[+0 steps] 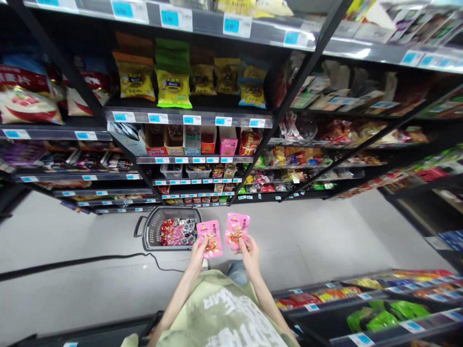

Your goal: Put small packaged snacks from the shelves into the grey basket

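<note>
My left hand point(198, 254) pinches the lower edge of a pink snack packet point(210, 237), and my right hand point(249, 251) grips a second pink snack packet point(237, 230) the same way. Both packets are held upright side by side in front of me, a small gap between them. Just beyond them on the floor sits a dark shopping basket point(152, 232) holding several small red and dark wrapped packets. Both hands hover above the basket's right end.
Black store shelving point(188, 117) faces me, stocked with yellow and green snack bags, boxes and small packets, with blue price tags along the edges. More shelves run along the right and lower right point(361, 299). A black cable point(90, 261) crosses the grey floor.
</note>
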